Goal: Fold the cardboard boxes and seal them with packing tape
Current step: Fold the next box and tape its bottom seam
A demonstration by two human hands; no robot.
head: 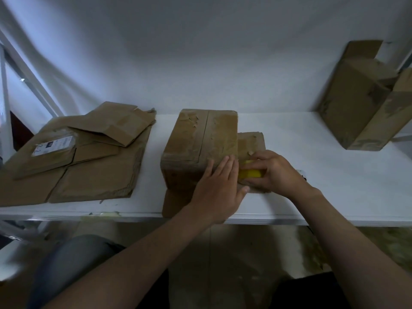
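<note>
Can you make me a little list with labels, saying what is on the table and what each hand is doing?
table: white table
middle: brown cardboard box, seam along its top, torn tape marks
left hand: flat, straight fingers pressing the box's near right edge
right hand: curled round a yellow tool beside the box; what kind, cannot tell
left side: flat cardboard pile, one piece with a white label
right side: folded boxes by the wall

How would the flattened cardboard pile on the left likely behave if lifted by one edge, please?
The flattened cardboard pile looks creased and worn, so it would probably sag. Its loosely overlapping sheets might slide apart. Being thin, flat sheets, probably light.
</note>
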